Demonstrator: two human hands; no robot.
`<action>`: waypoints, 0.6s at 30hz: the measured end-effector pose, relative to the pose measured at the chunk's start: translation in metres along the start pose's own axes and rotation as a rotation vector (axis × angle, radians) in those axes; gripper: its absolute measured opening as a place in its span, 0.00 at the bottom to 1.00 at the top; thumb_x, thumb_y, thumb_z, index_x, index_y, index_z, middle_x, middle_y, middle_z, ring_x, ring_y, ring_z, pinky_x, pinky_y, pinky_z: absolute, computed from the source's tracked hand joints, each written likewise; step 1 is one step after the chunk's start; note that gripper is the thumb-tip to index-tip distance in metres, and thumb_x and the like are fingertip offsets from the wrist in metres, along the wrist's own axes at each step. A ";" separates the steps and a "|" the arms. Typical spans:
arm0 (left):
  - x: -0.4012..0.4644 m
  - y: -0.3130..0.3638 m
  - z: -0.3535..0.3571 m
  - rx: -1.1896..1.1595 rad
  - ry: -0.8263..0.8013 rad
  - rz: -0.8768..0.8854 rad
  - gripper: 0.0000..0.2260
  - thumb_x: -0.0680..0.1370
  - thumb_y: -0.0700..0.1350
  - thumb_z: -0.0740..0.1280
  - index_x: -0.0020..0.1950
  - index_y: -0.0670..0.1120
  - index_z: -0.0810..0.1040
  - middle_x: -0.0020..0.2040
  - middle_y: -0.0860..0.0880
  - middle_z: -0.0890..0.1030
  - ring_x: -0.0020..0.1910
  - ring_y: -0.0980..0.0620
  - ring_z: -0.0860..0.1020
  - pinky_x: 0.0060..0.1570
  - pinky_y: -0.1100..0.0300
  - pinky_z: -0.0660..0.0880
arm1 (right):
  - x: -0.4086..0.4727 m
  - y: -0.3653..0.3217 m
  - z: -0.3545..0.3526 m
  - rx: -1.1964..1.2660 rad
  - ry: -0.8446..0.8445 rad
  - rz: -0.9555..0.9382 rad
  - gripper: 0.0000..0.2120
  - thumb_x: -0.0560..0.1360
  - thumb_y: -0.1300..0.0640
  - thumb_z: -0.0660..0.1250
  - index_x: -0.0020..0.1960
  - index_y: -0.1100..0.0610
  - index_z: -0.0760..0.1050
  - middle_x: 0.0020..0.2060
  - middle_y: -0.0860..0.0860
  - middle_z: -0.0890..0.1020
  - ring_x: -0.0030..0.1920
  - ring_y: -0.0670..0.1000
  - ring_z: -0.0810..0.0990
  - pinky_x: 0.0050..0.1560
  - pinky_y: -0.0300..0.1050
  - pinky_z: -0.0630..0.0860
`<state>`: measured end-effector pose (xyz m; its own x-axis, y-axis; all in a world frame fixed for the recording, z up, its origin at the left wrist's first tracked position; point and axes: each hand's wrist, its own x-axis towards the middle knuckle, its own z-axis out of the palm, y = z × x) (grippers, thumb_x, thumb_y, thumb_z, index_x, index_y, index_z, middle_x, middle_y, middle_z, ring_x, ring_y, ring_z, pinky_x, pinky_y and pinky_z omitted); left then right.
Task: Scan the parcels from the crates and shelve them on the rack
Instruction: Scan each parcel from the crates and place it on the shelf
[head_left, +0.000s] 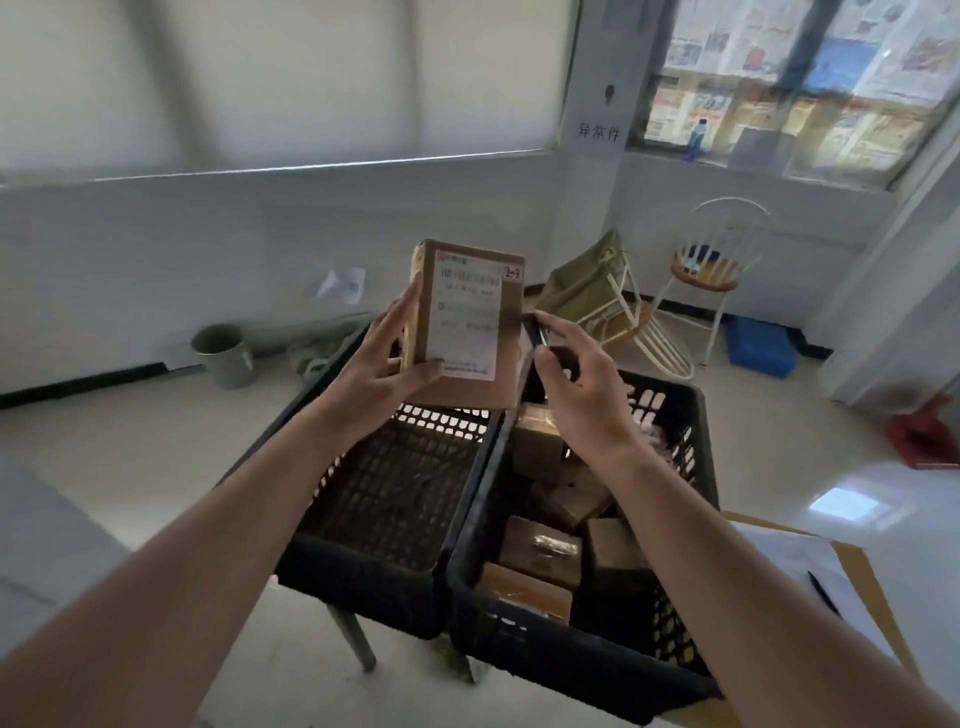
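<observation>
My left hand grips a brown cardboard parcel upright above the crates, its white shipping label facing me with "2-2" written at the top right corner. My right hand holds a small dark object, seemingly a pen or marker, with its tip at the parcel's right edge. Below stand two black plastic crates side by side. The left crate looks empty. The right crate holds several brown parcels.
A table at the right edge carries white paper and a black pen. On the floor behind are a green bucket, a tipped folding chair, a round-seat chair, a blue bin and a red object.
</observation>
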<state>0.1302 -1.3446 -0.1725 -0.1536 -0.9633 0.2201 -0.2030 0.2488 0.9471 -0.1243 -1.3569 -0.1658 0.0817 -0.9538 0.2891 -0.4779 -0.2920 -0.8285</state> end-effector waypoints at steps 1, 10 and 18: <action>-0.011 0.005 -0.002 0.004 0.020 0.007 0.38 0.81 0.47 0.71 0.79 0.77 0.54 0.83 0.60 0.58 0.81 0.45 0.63 0.73 0.35 0.71 | 0.002 -0.003 0.007 0.048 0.009 -0.013 0.21 0.87 0.50 0.62 0.79 0.44 0.70 0.71 0.50 0.77 0.68 0.46 0.75 0.73 0.57 0.74; -0.131 0.051 0.004 0.010 0.376 -0.038 0.40 0.82 0.42 0.70 0.80 0.75 0.54 0.79 0.68 0.64 0.76 0.56 0.72 0.67 0.43 0.78 | -0.013 -0.046 0.065 0.472 -0.297 -0.134 0.21 0.89 0.50 0.56 0.79 0.33 0.68 0.66 0.39 0.69 0.67 0.40 0.72 0.66 0.49 0.78; -0.253 0.093 0.002 0.139 0.662 -0.113 0.40 0.83 0.44 0.70 0.80 0.76 0.51 0.80 0.69 0.61 0.72 0.54 0.76 0.71 0.44 0.75 | -0.075 -0.110 0.118 0.594 -0.514 -0.282 0.23 0.85 0.46 0.54 0.80 0.37 0.69 0.63 0.44 0.69 0.66 0.47 0.73 0.70 0.55 0.77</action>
<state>0.1485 -1.0778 -0.1409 0.4903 -0.8318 0.2601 -0.3118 0.1113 0.9436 0.0252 -1.2617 -0.1534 0.5871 -0.7106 0.3877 0.1490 -0.3759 -0.9146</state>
